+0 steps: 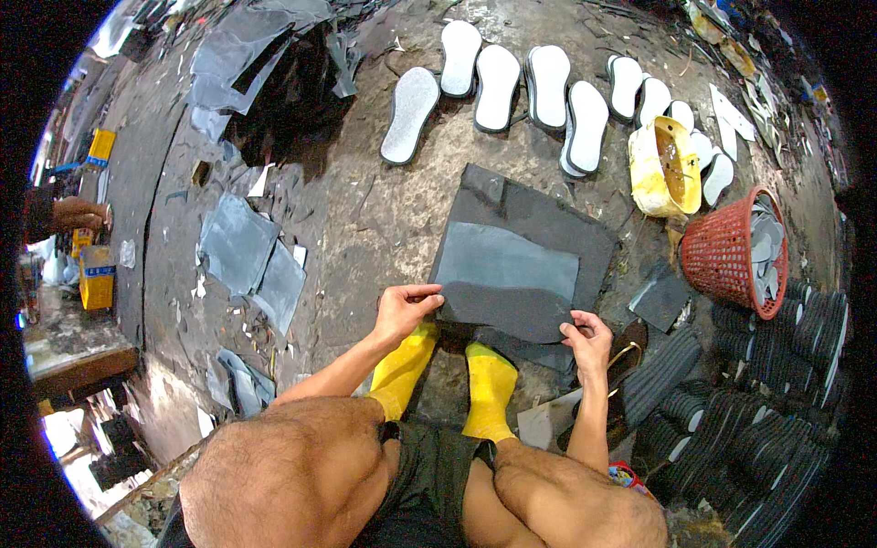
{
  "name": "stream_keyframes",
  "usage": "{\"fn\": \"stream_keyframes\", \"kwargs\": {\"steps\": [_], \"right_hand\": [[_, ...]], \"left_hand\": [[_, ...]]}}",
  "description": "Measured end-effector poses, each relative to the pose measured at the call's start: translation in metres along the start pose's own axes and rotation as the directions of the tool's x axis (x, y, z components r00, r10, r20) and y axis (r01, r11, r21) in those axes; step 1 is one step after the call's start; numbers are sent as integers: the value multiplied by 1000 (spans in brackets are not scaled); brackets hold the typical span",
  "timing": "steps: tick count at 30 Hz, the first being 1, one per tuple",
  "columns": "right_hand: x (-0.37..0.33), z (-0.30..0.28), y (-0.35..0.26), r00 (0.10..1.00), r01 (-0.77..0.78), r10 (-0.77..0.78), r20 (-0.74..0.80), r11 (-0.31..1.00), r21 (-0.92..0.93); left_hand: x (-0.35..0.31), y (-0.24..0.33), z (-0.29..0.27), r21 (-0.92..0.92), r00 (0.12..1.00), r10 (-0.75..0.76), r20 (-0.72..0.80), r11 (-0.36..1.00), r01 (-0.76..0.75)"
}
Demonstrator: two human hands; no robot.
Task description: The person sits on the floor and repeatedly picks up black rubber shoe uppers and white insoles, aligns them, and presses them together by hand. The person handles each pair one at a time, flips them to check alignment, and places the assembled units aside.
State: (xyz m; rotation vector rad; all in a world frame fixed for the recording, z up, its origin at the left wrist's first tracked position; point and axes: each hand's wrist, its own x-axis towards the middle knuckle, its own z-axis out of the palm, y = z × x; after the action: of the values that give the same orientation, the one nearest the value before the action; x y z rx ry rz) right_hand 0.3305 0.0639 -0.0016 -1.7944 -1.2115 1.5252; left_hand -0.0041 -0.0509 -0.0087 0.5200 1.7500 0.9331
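Just in front of my feet lies a thin sheet (pixel 507 306), dark grey toward me with a blue-grey band across its far part. My left hand (pixel 406 311) pinches its left edge between thumb and fingers. At the near right corner, my right hand (pixel 587 342) pinches the same sheet. Beneath it is a larger black sheet (pixel 539 203), its far and right margins showing. Several sole-shaped pieces with white tops and dark edges, one of them a sole piece (pixel 498 89), lie beyond on the floor.
To the right stand a yellow container (pixel 647 169) with brown stuff inside and a red basket (pixel 722 251) of grey scraps. Stacked black soles (pixel 731 438) fill the lower right. Blue-grey sheets (pixel 239 245) lie left. Another person's hand (pixel 80 216) shows at the far left.
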Motion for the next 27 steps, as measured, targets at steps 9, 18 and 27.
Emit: {"fn": "stream_keyframes", "kwargs": {"steps": [9, 18, 27], "right_hand": [[1, -2, 5, 999, -5, 5, 35, 1000, -3], [1, -1, 6, 999, 28, -28, 35, 1000, 2], [4, -1, 10, 999, 26, -26, 30, 1000, -12]], "left_hand": [[4, -7, 3, 23, 999, 40, -8, 999, -40], [9, -18, 4, 115, 995, 97, -31, 989, -93], [1, 10, 16, 554, 608, 647, 460, 326, -766]]}}
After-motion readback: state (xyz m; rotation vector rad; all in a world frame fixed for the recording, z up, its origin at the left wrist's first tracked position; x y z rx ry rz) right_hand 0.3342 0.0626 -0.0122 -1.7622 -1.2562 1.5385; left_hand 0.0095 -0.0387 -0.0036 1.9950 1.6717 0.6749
